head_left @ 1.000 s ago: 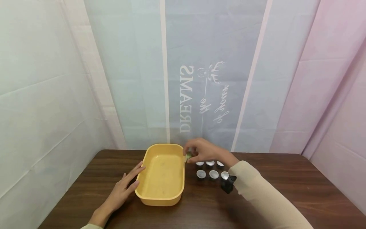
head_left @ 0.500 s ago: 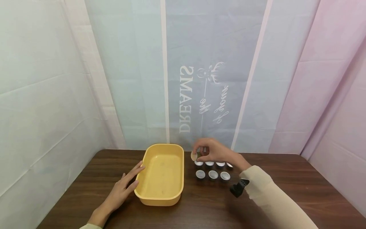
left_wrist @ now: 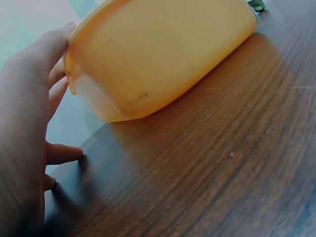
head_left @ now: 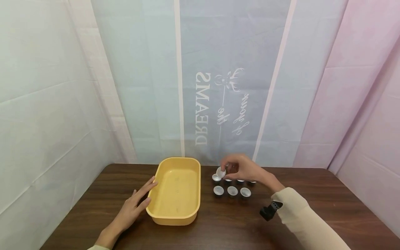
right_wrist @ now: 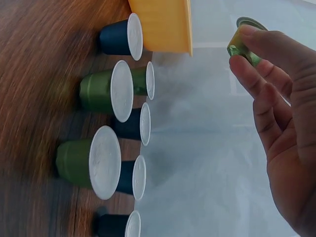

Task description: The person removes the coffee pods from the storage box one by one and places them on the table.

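My right hand (head_left: 245, 169) pinches a green coffee capsule (head_left: 221, 172) between thumb and fingers, tilted with its pale lid facing the head camera. In the right wrist view that capsule (right_wrist: 240, 45) is held clear of the table. Below and beside it stand two rows of coffee capsules, lids up, some green (right_wrist: 98, 92) and some dark blue (right_wrist: 114, 38). The hand partly hides the back row. My left hand (head_left: 132, 206) lies with extended fingers against the left rim of a yellow tub (head_left: 173, 221). In the left wrist view, other fingertips (left_wrist: 74, 153) reach down to the table.
The tub stands left of the capsules on a dark wooden table (head_left: 237, 229). No capsule shows inside it. A printed cloth backdrop (head_left: 156, 86) hangs behind the table, and fabric walls rise at both sides. A black device (head_left: 269, 210) is strapped on the right wrist.
My right hand has moved right from the tub's right rim to above the back row, carrying the green coffee capsule and turning its lid into view. The left hand has stayed at the tub.
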